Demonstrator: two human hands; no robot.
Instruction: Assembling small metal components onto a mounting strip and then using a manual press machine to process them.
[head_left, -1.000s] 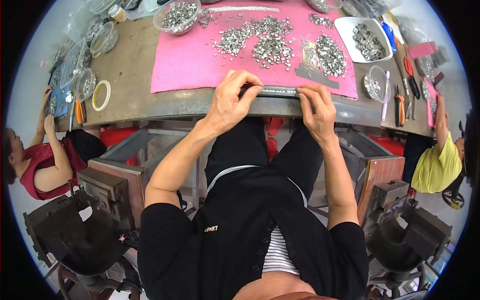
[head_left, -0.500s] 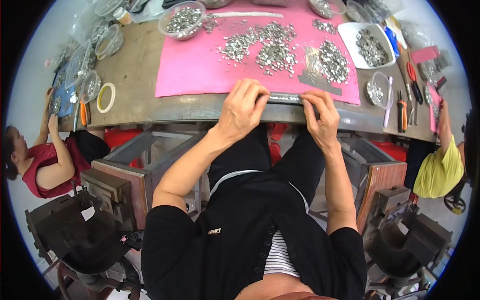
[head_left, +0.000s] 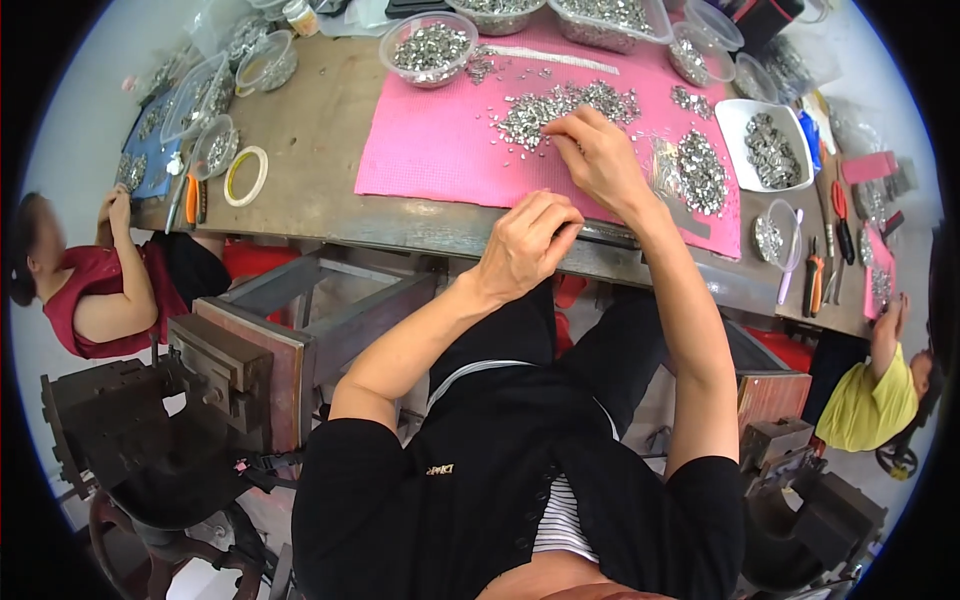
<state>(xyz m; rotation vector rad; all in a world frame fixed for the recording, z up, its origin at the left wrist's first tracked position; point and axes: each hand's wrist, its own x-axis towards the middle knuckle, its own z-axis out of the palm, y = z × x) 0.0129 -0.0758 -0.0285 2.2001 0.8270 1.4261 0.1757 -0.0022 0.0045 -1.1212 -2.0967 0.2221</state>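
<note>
My left hand [head_left: 530,245] is at the front edge of the table, thumb and fingers pressed together; whatever they pinch is hidden. A narrow dark strip [head_left: 612,239] lies along the edge just right of it. Over the pink mat [head_left: 425,160] my right hand [head_left: 600,165] reaches out, its thumb and forefinger closed at the near side of a pile of small silvery metal pieces [head_left: 535,118]. Anything between those fingertips is too small to make out. Another heap of metal pieces [head_left: 702,172] lies right of this hand, beside some thin wires [head_left: 662,165].
Clear tubs of metal pieces [head_left: 430,48] line the back. At right stand a white tray [head_left: 735,145], a small cup [head_left: 768,235] and pliers [head_left: 815,280]. A tape roll [head_left: 246,176] lies left. People work at both sides, one in red [head_left: 85,290], one in yellow [head_left: 870,400].
My right hand has left the strip at the table edge and moved forward to the metal pile. My left hand stays by the edge. The whole view has shifted slightly.
</note>
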